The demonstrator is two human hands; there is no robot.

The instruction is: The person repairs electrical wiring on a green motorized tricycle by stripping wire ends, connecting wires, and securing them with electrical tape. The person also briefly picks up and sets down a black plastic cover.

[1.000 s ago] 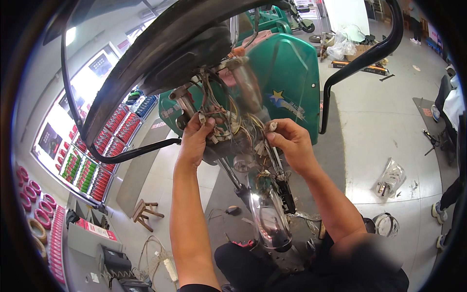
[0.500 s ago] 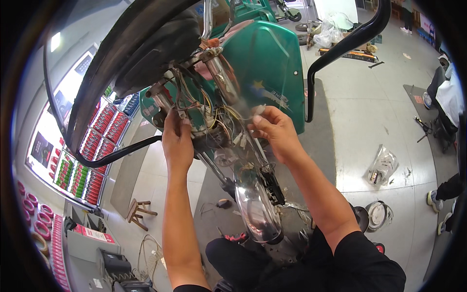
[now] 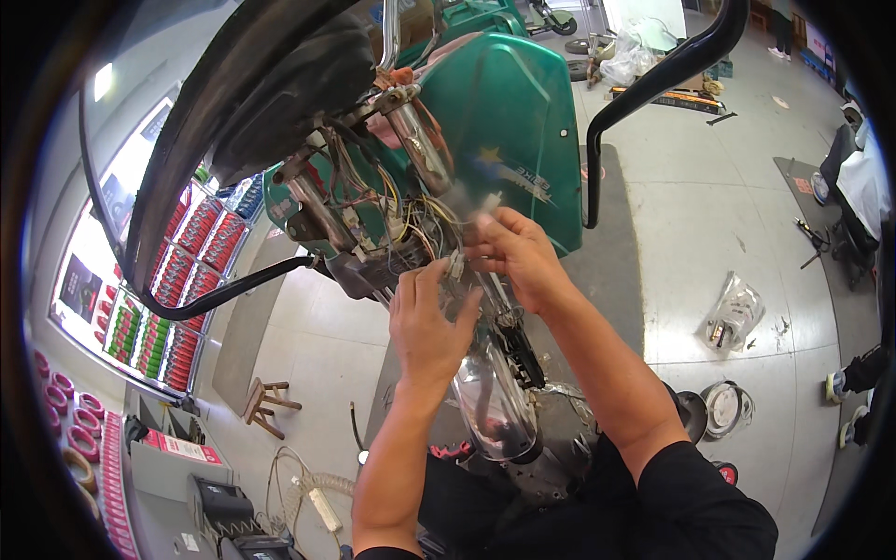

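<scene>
Both hands have closed in on the wiring. Left hand and right hand pinch one white connector between them — fingertips shut on it.

Single head cam, fisheye, looks down, close on both hands at scooter wiring; floor at rim.

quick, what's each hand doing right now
Left hand: fingers pinched on a white wire connector.
Right hand: closed on the wires beside it.

Green scooter panel, black handlebars
</scene>
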